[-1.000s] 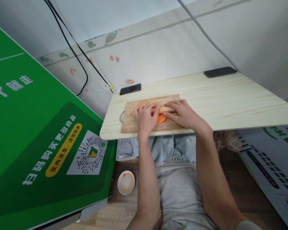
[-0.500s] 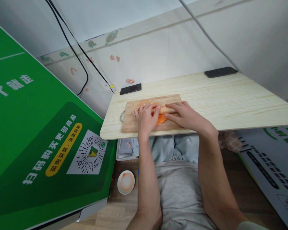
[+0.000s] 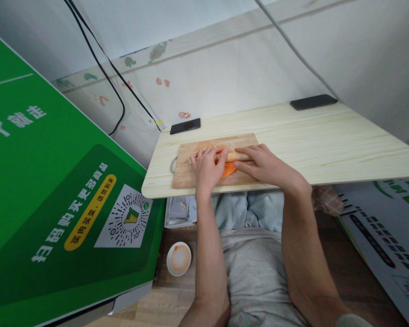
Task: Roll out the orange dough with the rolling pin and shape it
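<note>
A wooden rolling pin [image 3: 237, 157] lies across a wooden cutting board [image 3: 184, 178], over a flat piece of orange dough [image 3: 229, 170]. My left hand [image 3: 207, 169] grips the pin's left part, fingers bent over it, hiding that end. On the other side my right hand [image 3: 265, 164] holds the right part, with the thumb on the near side and the fingers on the far side. Orange smears and pale bits mark the board beyond my left hand. Part of the dough is covered by the pin and my hands.
The board sits near the front left edge of a pale wooden table [image 3: 320, 145]. Two dark phones, one left [image 3: 185, 126] and one right [image 3: 313, 102], lie along the wall. A green panel [image 3: 71, 190] stands at left. Below is a white bowl [image 3: 179, 259] with orange residue.
Almost nothing differs. Both hands stay on the rolling pin in nearly the same place, and the dough keeps its shape.
</note>
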`<move>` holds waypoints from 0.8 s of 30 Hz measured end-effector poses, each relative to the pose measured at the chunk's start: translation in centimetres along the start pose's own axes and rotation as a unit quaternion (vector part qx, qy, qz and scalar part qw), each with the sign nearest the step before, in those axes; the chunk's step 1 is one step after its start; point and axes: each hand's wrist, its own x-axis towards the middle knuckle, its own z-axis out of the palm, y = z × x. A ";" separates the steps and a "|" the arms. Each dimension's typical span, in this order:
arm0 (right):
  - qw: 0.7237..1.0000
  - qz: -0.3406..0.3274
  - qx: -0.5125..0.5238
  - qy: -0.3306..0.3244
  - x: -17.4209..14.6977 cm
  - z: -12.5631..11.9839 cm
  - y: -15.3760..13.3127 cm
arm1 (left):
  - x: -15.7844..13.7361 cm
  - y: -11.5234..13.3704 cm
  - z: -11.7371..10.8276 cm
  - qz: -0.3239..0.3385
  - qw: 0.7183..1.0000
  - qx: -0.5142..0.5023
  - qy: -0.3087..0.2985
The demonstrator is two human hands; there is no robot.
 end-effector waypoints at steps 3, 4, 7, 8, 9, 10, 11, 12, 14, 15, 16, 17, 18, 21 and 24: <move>1.000 -0.002 -0.003 0.003 0.1 0.1 0.2 | 0.0 0.0 -0.1 0.002 1.000 -0.005 0.001; 1.000 -0.002 -0.004 0.005 0.1 0.2 0.2 | 0.0 0.0 -0.1 0.001 1.000 -0.005 0.000; 1.000 -0.001 -0.004 0.009 0.3 0.4 0.4 | 0.0 0.1 -0.1 -0.003 1.000 0.003 -0.003; 1.000 -0.001 -0.006 0.010 0.4 0.4 0.4 | 0.0 0.1 -0.1 -0.004 1.000 0.005 -0.003; 1.000 0.000 -0.008 0.012 0.5 0.5 0.5 | 0.0 0.2 -0.2 -0.005 1.000 0.006 -0.003; 1.000 0.001 -0.011 0.013 0.6 0.6 0.5 | 0.0 0.2 -0.2 -0.004 1.000 0.004 -0.003; 1.000 0.002 -0.013 0.013 0.7 0.7 0.6 | 0.0 0.2 -0.2 -0.003 1.000 0.002 -0.002; 1.000 0.003 -0.016 0.014 0.8 0.8 0.6 | 0.0 0.3 -0.2 -0.002 1.000 0.000 -0.002; 1.000 0.003 -0.018 0.015 1.0 0.9 0.7 | 0.0 0.3 -0.2 -0.001 1.000 0.001 -0.002; 1.000 0.003 -0.018 0.017 1.0 1.0 0.7 | 0.0 0.3 -0.2 -0.002 1.000 0.002 -0.003; 1.000 0.003 -0.019 0.019 1.1 1.0 0.8 | 0.0 0.3 -0.2 -0.002 1.000 0.003 -0.003; 1.000 0.003 -0.021 0.021 1.1 1.1 0.8 | 0.0 0.3 -0.2 -0.002 1.000 0.003 -0.003; 0.999 0.004 -0.023 0.022 1.2 1.1 0.9 | 0.0 0.3 -0.2 -0.001 1.000 0.003 -0.002; 0.999 0.002 -0.026 0.023 1.3 1.2 1.0 | 0.0 0.3 -0.2 0.000 1.000 0.003 -0.002; 0.999 0.000 -0.024 0.026 1.3 1.2 1.0 | 0.0 0.2 -0.2 -0.001 1.000 0.008 -0.004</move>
